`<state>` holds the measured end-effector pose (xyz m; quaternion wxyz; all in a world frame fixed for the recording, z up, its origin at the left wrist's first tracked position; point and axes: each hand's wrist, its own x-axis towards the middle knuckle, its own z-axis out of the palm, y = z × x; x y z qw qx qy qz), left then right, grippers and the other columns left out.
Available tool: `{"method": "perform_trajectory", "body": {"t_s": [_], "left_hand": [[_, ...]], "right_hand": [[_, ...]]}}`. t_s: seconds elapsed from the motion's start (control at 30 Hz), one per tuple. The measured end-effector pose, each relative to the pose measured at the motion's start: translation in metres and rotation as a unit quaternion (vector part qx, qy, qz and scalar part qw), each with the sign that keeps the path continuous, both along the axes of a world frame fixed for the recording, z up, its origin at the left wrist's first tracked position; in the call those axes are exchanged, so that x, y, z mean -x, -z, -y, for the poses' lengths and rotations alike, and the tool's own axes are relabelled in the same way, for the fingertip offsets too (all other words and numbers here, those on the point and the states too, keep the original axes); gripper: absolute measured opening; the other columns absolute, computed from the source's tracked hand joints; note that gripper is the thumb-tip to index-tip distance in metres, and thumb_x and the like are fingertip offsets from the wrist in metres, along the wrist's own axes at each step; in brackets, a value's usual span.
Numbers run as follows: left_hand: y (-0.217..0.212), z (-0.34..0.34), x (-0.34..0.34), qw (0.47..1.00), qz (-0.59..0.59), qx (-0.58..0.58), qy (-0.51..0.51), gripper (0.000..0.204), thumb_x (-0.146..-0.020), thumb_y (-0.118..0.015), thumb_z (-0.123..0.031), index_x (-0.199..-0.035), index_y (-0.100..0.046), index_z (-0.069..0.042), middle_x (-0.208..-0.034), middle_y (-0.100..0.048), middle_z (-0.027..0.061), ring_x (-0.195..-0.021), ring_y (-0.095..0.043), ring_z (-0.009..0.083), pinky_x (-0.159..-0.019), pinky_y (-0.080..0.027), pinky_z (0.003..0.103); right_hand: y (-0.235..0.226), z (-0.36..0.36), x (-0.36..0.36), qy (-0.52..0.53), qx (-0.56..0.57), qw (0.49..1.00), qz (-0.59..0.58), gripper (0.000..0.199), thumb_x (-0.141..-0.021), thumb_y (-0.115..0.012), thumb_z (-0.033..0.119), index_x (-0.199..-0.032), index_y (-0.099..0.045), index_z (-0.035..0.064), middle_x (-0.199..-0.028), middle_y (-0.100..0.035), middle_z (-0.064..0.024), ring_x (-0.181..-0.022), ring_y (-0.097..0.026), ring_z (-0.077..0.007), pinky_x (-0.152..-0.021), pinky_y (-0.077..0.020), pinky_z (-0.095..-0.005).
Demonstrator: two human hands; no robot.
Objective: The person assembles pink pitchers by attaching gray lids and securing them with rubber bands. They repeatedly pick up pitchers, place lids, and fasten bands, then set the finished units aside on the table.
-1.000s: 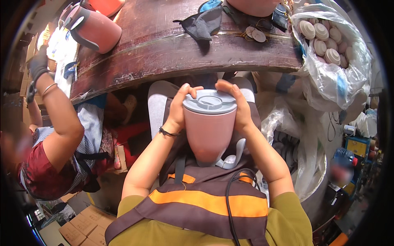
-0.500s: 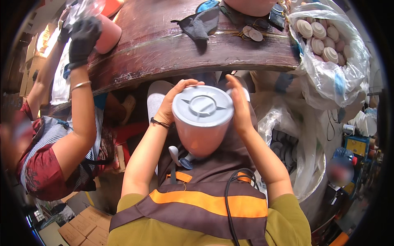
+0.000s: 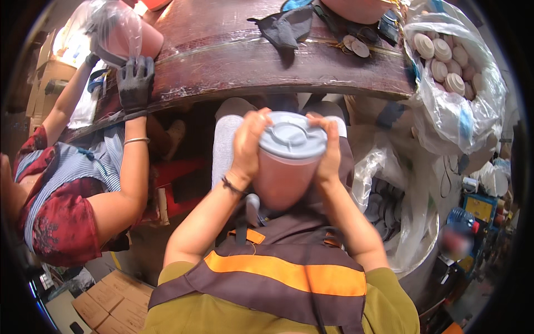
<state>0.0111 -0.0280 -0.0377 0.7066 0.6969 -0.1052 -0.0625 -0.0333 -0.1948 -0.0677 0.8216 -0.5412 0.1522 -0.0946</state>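
A pink plastic bucket (image 3: 285, 178) with a round grey-blue lid (image 3: 293, 135) rests in my lap, tilted slightly. My left hand (image 3: 248, 143) wraps its left side, the fingers curled up to the lid's rim. On the opposite side my right hand (image 3: 330, 149) grips it, with fingertips on the rim of the lid. The palms hide parts of the bucket wall. Just below my left wrist, a pale rounded handle-like piece (image 3: 252, 207) lies against my dark apron (image 3: 283, 236).
Ahead stands a dark red wooden table (image 3: 217, 61) bearing a grey cloth (image 3: 286, 26). A plastic bag of pale round pieces (image 3: 455, 83) sits at its right; a lined container of grey pieces (image 3: 409, 245) is below. At left, a co-worker's gloved hand (image 3: 135, 83) is beside a bagged pink bucket (image 3: 136, 36).
My right hand's raised fingers have closed onto the lid's rim. The bucket and both hands appear shifted right. The co-worker's gloved hand has come down from the bagged bucket toward the table edge.
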Motion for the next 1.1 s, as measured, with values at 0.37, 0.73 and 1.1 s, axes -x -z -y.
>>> {"method": "perform_trajectory", "body": {"t_s": [0.37, 0.73, 1.1], "left_hand": [[-0.008, -0.004, -0.009, 0.992, -0.121, -0.004, 0.043, 0.050, -0.099, -0.041, -0.043, -0.118, -0.053, 0.001, -0.118, -0.057, 0.0144, -0.114, -0.050, 0.0208, -0.100, -0.035, 0.031], [-0.066, 0.009, 0.105, 0.898, -0.106, -0.229, 0.361, 0.050, -0.085, -0.066, -0.032, -0.119, -0.043, -0.004, -0.093, -0.065, 0.0137, -0.079, -0.066, 0.0305, -0.072, -0.052, 0.038], [-0.026, -0.060, 0.084, 0.940, -0.184, -0.277, 0.074, 0.066, -0.089, -0.060, -0.047, -0.136, -0.041, -0.004, -0.121, -0.052, 0.0191, -0.113, -0.053, 0.0275, -0.088, -0.047, 0.035]], "right_hand": [[-0.042, 0.030, 0.004, -0.088, 0.439, 0.890, 0.086, 0.039, -0.098, -0.045, 0.035, -0.114, -0.064, 0.0051, -0.114, -0.061, -0.0138, -0.113, -0.053, -0.0273, -0.099, -0.0368, -0.0369], [-0.090, 0.045, 0.010, -0.234, 0.435, 0.868, -0.045, 0.027, -0.092, -0.060, 0.019, -0.111, -0.068, 0.0026, -0.099, -0.057, -0.0064, -0.095, -0.054, -0.0174, -0.085, -0.0417, -0.0276], [-0.041, 0.117, 0.061, -0.028, 0.234, 0.970, -0.063, 0.047, -0.102, -0.043, 0.038, -0.112, -0.063, -0.0033, -0.091, -0.063, -0.0001, -0.083, -0.055, -0.0079, -0.075, -0.0419, -0.0221]]}}
